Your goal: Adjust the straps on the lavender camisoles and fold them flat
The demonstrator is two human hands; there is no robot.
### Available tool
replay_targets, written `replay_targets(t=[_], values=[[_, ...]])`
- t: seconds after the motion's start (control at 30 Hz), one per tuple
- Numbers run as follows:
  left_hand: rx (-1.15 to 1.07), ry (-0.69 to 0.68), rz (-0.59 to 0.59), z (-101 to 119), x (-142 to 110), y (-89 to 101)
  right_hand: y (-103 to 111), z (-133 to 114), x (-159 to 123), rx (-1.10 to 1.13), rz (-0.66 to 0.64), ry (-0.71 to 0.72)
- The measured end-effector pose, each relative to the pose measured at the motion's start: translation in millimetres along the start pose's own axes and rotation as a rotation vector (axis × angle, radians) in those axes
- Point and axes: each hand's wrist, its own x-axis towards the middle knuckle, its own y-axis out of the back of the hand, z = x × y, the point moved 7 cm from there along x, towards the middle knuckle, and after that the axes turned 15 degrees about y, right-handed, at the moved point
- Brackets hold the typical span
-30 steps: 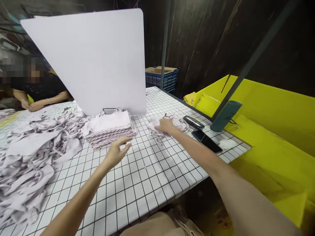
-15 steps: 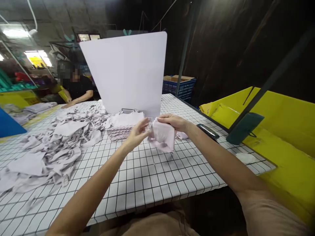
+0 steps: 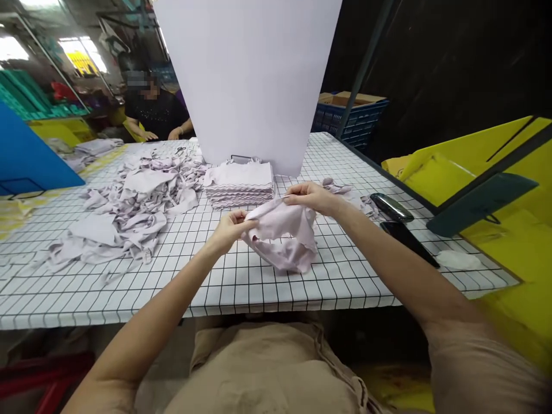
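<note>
A small, thin, pale lilac garment point(image 3: 297, 230) is stretched between my two hands above the checked tabletop, with a gap opening in its middle. My left hand point(image 3: 230, 230) pinches its left end between thumb and fingers. At the upper edge, my right hand point(image 3: 313, 198) grips it with the fingers closed. The lower part hangs loose, close to the table. Just behind my hands stands a neat stack of folded lilac garments point(image 3: 239, 184) with wavy edges. To the left spreads a loose heap of the same cloth point(image 3: 142, 195).
A tall white board point(image 3: 254, 80) stands behind the stack. Right of my hands lie a dark glossy case point(image 3: 391, 207), a black phone-like object point(image 3: 409, 244) and some lilac scraps point(image 3: 338, 187). A co-worker point(image 3: 155, 115) sits across the table point(image 3: 181, 293); a blue panel point(image 3: 34, 149) is at left.
My left hand, apart from the garment's edge before, now pinches it. The bunched garment is spread wider between both hands. My view has tilted downward and shifted left.
</note>
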Motion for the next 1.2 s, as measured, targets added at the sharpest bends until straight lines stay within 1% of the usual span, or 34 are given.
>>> replay_targets(t=[0.07,0.1,0.13,0.17,0.2,0.23,0.27,0.3,0.33,0.4,0.43,0.47,0.53,0.57,0.6,0.63,0.67,0.7,0.77,0.8,0.83,0.87,0.9,0.97,1.03,1.1,1.17,1.2], values=[[0.217,-0.197,0.338,2,-8,18.4,-4,-5,1,-0.300,0.105,0.144],[0.334,-0.269,0.451,0,-14,20.6,-7,-4,-2,-0.421,0.158,0.187],[0.442,-0.311,0.489,-5,-20,17.1,-11,0,-6,-0.478,0.217,0.191],[0.531,-0.326,0.441,-13,-23,8.4,-13,8,-11,-0.470,0.281,0.157],[0.589,-0.324,0.323,-23,-26,-3.9,-16,20,-17,-0.418,0.345,0.099],[0.610,-0.310,0.175,-34,-29,-17.3,-20,33,-24,-0.346,0.405,0.034],[0.591,-0.287,0.045,-45,-32,-28.7,-24,45,-29,-0.275,0.446,-0.024],[0.535,-0.256,-0.039,-52,-33,-35.9,-29,54,-33,-0.216,0.470,-0.066],[0.449,-0.220,-0.068,-57,-32,-38.2,-34,61,-35,-0.175,0.478,-0.089],[0.218,-0.131,-0.010,-58,-21,-31.8,-41,65,-33,-0.110,0.476,-0.100],[0.100,-0.080,0.016,-56,-14,-27.9,-44,65,-30,-0.038,0.478,-0.098],[-0.006,-0.030,0.003,-53,-6,-27.1,-45,63,-26,0.052,0.481,-0.092],[-0.183,0.055,-0.101,-42,8,-32.5,-46,55,-17,0.233,0.485,-0.079],[-0.257,0.073,-0.155,-34,13,-35.6,-44,50,-14,0.306,0.484,-0.072],[-0.323,0.068,-0.187,-24,16,-36.9,-41,44,-12,0.353,0.482,-0.062],[-0.379,0.047,-0.192,-13,19,-35.5,-35,38,-12,0.366,0.474,-0.043],[-0.429,0.016,-0.176,-2,20,-31.6,-29,31,-13,0.368,0.455,-0.017],[-0.465,-0.024,-0.150,9,20,-26.2,-24,24,-15,0.364,0.399,0.003],[-0.449,-0.117,-0.116,33,17,-16.2,-18,10,-20,0.269,0.191,0.015],[-0.382,-0.161,-0.116,46,14,-14.1,-16,4,-22,0.181,0.085,0.012],[-0.273,-0.199,-0.133,59,11,-15.3,-14,-3,-23,0.087,0.012,0.013],[-0.134,-0.229,-0.164,71,7,-20.0,-11,-10,-21,0.015,-0.020,0.029],[0.015,-0.251,-0.204,81,3,-26.9,-10,-20,-16,-0.010,-0.019,0.067],[0.245,-0.279,-0.273,99,-6,-40.2,-15,-39,1,0.084,-0.016,0.161],[0.346,-0.319,-0.280,117,-17,-43.0,-28,-54,18,0.247,-0.111,0.200],[0.374,-0.327,-0.248,130,-27,-32.4,-33,-63,30,0.327,-0.170,0.195],[0.365,-0.298,-0.227,137,-36,-12.5,-31,-65,33,0.297,-0.237,0.153],[0.344,-0.284,-0.222,139,-40,-1.2,-31,-64,31,0.239,-0.310,0.115]])
